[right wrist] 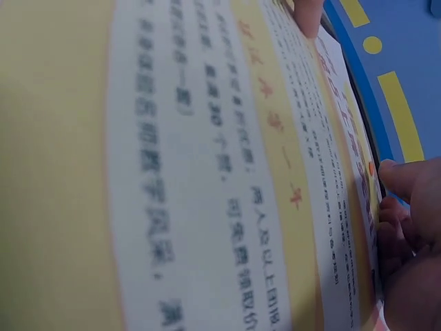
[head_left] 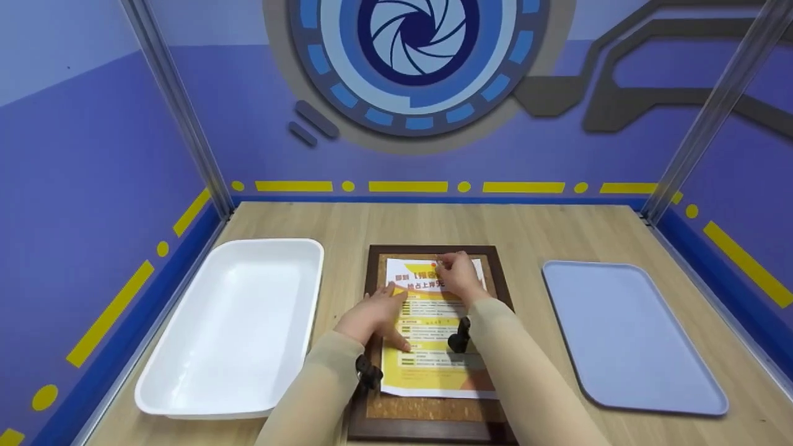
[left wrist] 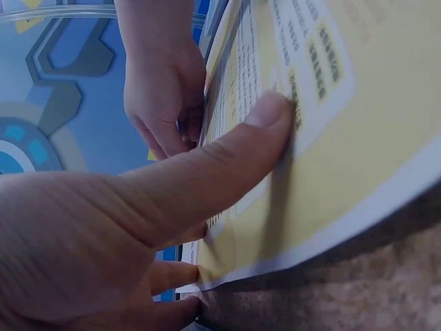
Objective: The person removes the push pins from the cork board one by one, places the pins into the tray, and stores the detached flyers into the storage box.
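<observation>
A yellow and white printed sheet (head_left: pixel 433 362) lies on a cork board with a dark wooden frame (head_left: pixel 427 428) at the middle of the table. My left hand (head_left: pixel 372 313) lies on the sheet's left side and its thumb (left wrist: pixel 238 155) presses the paper (left wrist: pixel 358 138) down. At the sheet's top edge, the curled fingers of my right hand (head_left: pixel 458 272) pinch a small red pin (head_left: pixel 433 264). The right wrist view shows the sheet (right wrist: pixel 207 172) close up, with the pin (right wrist: pixel 372 167) beside my right fingers (right wrist: pixel 406 183). The left wrist view also catches the right hand (left wrist: pixel 165 89).
A deep white tray (head_left: pixel 272 243) stands left of the board. A flat lavender tray (head_left: pixel 626 334) lies to the right. Blue walls with metal posts close in the wooden table on three sides.
</observation>
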The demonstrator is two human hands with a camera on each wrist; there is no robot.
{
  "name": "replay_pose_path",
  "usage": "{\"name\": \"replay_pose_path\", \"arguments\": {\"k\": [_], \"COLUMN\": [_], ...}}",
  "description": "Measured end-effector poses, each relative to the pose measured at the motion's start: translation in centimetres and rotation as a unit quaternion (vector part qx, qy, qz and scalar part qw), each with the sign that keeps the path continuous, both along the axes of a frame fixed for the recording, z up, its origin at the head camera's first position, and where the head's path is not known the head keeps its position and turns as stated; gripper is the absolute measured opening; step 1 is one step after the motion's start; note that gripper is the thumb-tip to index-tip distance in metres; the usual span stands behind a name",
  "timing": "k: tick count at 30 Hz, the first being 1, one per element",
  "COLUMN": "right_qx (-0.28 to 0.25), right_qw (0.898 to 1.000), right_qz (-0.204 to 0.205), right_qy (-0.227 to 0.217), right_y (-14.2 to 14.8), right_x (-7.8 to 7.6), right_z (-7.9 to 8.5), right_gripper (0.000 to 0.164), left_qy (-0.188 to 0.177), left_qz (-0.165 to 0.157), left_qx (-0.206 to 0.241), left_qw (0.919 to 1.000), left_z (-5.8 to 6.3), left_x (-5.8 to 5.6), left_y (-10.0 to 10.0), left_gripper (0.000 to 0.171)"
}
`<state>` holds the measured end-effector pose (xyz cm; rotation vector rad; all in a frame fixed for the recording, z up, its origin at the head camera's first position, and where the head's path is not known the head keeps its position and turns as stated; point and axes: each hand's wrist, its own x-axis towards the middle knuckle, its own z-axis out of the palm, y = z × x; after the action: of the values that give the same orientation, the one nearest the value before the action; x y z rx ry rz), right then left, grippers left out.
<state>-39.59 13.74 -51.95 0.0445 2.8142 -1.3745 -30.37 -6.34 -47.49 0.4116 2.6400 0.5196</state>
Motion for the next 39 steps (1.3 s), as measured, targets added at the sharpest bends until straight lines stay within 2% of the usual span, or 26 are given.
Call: {"name": "replay_pose_path", "arguments": {"k": [5, 14, 24, 29, 36, 39], "right_qx": [0.053, 0.056, 0.027, 0.008, -0.004, -0.038], "right_qw": [0.998, 0.998, 0.999, 0.999, 0.998, 0.998], "right_qz": [0.021, 0.010, -0.031, -0.044, -0.042, -0.040], "right_qy": [0.011, 0.008, 0.025, 0.022, 0.045, 0.042], "right_y": [-0.2, -0.3, -0.8, -1.1, -0.6, -0.3], "right_x": [-0.2, -0.1, -0.4, -0.4, -0.3, -0.2], "right_z": [0.0, -0.2, -0.2, 0.0, -0.6, -0.5], "right_gripper": [0.032, 0.026, 0.009, 0.007, 0.007, 0.008], "left_qy": [-0.002, -0.003, 0.008, 0.005, 0.002, 0.003], "left_qz": [0.004, 0.007, 0.001, 0.008, 0.009, 0.010], "left_qx": [0.005, 0.004, -0.007, 0.000, 0.005, 0.008], "left_qw": [1.0000, 1.0000, 0.9999, 1.0000, 0.9999, 0.9999], "left_z": [0.0, -0.1, 0.0, 0.1, -0.1, -0.1], "left_x": [-0.1, 0.2, 0.3, 0.2, 0.2, 0.2], "left_y": [0.1, 0.1, 0.3, 0.2, 0.0, -0.1], "left_gripper": [0.119, 0.120, 0.117, 0.117, 0.118, 0.118]}}
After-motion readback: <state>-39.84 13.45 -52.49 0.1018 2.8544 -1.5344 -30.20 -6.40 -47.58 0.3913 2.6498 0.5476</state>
